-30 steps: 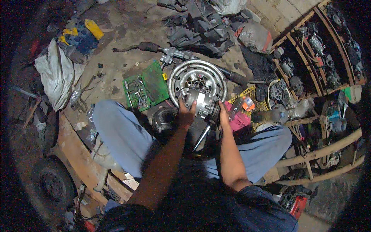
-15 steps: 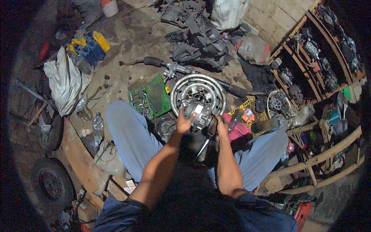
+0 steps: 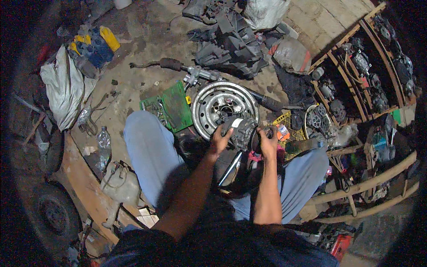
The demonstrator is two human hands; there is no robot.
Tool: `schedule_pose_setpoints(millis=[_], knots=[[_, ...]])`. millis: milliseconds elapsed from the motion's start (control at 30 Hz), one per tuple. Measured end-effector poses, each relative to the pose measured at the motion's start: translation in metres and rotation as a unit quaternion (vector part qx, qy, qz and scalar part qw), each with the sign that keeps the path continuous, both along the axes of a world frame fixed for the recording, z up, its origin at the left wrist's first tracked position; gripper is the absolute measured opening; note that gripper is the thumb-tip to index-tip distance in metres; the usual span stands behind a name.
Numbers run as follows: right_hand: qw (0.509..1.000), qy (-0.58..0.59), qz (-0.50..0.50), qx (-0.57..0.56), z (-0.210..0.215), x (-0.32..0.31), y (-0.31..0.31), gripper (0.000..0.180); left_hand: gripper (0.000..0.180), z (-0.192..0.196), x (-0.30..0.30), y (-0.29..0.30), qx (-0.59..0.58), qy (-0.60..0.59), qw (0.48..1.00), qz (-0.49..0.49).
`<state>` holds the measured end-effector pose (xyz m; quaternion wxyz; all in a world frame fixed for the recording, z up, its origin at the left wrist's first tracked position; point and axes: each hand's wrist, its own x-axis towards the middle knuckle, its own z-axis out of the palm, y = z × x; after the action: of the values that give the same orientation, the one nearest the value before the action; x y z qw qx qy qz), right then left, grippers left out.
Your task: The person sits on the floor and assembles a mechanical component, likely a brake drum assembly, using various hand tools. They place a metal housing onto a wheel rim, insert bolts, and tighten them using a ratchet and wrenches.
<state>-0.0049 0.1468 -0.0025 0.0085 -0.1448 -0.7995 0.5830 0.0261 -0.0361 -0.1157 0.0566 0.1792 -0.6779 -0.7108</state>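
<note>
Between my hands is a grey metal car air-conditioning compressor (image 3: 241, 135) with a white label on top and a dark round pulley at its right end. My left hand (image 3: 219, 141) wraps round the body's left side, thumb on top. At the pulley end, the fingers of my right hand (image 3: 267, 141) are closed on the rim. The compressor is held over the near edge of a silver steel wheel rim (image 3: 201, 104) lying on the floor. Below it, a shiny metal bar (image 3: 230, 168) slants between my legs. The compressor's underside is hidden.
Left of the rim lies an open green socket-set case (image 3: 177, 107). A steering rack (image 3: 202, 73) stretches behind it. On the right are a yellow plastic crate (image 3: 282, 120) and wooden shelves (image 3: 344, 73) of parts. A plastic bottle (image 3: 104, 144) stands at left, near a tyre (image 3: 55, 211).
Both hands have shifted a little right with the compressor. It has turned, so its label and pulley sit at a different angle. My right hand has moved higher on the pulley.
</note>
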Motion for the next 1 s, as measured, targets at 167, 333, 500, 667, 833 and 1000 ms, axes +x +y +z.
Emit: schedule_pose_setpoints(millis=[167,333,500,667,833,1000], knots=[[0.999,0.009,-0.011,0.051,0.006,0.004,-0.009,0.056,0.057,-0.022,-0.003,0.001,-0.024,-0.026,0.999,0.001],[0.995,0.053,0.002,0.083,-0.005,-0.006,-0.02,0.051,0.065,-0.04,-0.005,-0.012,-0.117,-0.08,0.99,-0.009],[0.977,0.033,-0.034,0.209,-0.006,-0.013,-0.022,0.064,0.056,0.023,0.003,-0.006,-0.174,-0.1,0.979,0.026],[0.952,-0.003,-0.001,0.308,0.034,-0.001,-0.061,0.082,0.036,0.056,0.007,-0.004,-0.152,0.115,0.98,0.052],[0.978,0.041,0.124,0.161,0.022,-0.011,-0.061,0.058,0.042,0.034,0.011,-0.008,-0.195,0.157,0.964,0.087],[0.987,-0.007,0.106,0.122,-0.001,-0.005,-0.064,0.054,0.033,0.033,0.002,-0.027,-0.055,0.078,0.991,0.091]])
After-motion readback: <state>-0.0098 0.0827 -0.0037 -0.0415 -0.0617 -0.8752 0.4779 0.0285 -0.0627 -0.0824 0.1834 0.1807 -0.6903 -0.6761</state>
